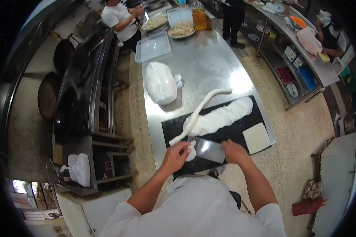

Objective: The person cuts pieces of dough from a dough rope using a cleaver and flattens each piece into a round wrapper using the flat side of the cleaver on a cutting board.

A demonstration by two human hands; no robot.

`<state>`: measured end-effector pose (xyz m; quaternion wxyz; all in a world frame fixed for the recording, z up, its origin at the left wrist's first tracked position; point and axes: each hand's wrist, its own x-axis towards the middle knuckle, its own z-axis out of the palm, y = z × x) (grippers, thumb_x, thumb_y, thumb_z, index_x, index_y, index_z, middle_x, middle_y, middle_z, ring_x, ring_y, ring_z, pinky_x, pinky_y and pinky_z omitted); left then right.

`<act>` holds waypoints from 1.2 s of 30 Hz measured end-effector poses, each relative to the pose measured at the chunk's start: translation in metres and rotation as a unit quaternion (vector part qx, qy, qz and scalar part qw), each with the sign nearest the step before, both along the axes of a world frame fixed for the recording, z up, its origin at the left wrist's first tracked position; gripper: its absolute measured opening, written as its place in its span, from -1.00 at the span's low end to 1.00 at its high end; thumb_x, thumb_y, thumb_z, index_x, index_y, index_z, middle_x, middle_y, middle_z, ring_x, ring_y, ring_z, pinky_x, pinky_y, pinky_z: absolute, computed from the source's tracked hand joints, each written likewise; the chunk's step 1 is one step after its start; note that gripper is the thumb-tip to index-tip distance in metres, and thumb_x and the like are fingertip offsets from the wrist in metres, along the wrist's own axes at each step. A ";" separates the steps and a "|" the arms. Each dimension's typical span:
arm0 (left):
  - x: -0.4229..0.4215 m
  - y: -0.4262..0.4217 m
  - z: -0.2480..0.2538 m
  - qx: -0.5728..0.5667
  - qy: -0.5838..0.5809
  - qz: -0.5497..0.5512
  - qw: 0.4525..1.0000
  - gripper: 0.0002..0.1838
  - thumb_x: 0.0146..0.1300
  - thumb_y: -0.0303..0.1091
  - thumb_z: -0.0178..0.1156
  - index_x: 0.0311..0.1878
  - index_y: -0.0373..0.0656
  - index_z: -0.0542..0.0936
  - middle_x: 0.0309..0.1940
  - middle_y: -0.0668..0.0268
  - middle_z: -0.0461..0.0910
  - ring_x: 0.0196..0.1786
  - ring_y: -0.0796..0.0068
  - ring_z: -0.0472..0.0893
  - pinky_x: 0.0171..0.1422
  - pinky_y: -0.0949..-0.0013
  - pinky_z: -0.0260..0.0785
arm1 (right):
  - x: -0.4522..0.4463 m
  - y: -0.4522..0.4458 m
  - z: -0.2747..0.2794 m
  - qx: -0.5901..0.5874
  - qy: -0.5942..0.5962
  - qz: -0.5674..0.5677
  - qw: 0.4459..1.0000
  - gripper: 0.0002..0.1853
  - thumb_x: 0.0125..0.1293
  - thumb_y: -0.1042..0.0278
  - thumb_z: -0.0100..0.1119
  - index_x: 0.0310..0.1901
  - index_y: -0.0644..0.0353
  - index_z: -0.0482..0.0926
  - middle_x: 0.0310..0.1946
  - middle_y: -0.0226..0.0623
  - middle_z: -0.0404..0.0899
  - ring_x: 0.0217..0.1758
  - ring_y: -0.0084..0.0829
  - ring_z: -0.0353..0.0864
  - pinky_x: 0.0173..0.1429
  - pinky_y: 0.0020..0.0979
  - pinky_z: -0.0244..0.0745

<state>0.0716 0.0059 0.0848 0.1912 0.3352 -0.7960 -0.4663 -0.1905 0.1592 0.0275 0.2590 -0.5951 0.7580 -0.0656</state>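
From the head view, my left grip (177,157) is closed in a pinch on a small white dough piece (191,152). My right grip (234,152) is closed on the near-right side of a flat metal blade (210,150). The piece sits between the left grip and the blade; whether it touches the metal I cannot tell. A dough rope (201,104) ends just beyond my left grip, crossing the overlapping dough rounds (229,114) on the black mat (174,127). I judge a light pinch best, since soft dough dents easily. I want the blade level and steady, left fingertips clear of its edge, and both wrists low, so neither nudges the rope or rounds.
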 end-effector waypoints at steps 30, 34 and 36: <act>0.016 -0.093 -0.058 -0.122 -0.094 -0.009 0.988 -0.69 0.26 -0.35 0.41 0.06 -0.18 0.69 -0.10 0.18 0.66 -0.08 0.15 0.65 0.07 0.09 0.51 | 0.059 -0.019 0.025 -0.133 -0.254 -0.265 0.921 -0.73 0.35 0.40 0.32 0.01 0.33 0.62 -0.33 -0.24 0.70 -0.29 -0.53 0.63 -0.15 -0.41 0.53; 0.015 -0.120 -0.043 0.105 0.033 0.095 0.989 -0.72 0.36 -0.28 0.38 0.04 -0.22 0.67 -0.29 0.34 0.62 -0.28 0.50 0.57 -0.14 0.35 0.46 | 0.071 -0.077 0.064 -0.133 -0.241 -0.226 0.934 -0.72 0.36 0.36 0.33 0.03 0.32 0.62 -0.32 -0.16 0.71 -0.28 -0.41 0.68 -0.14 -0.36 0.54; 0.017 -0.132 -0.046 0.301 0.208 0.161 0.917 -0.74 0.37 -0.26 0.39 0.00 -0.22 0.69 -0.28 0.39 0.62 -0.27 0.56 0.58 -0.14 0.39 0.46 | 0.076 -0.106 0.059 -0.179 -0.347 -0.242 0.888 -0.69 0.35 0.33 0.33 0.03 0.34 0.63 -0.30 -0.11 0.73 -0.29 -0.25 0.70 -0.10 -0.33 0.56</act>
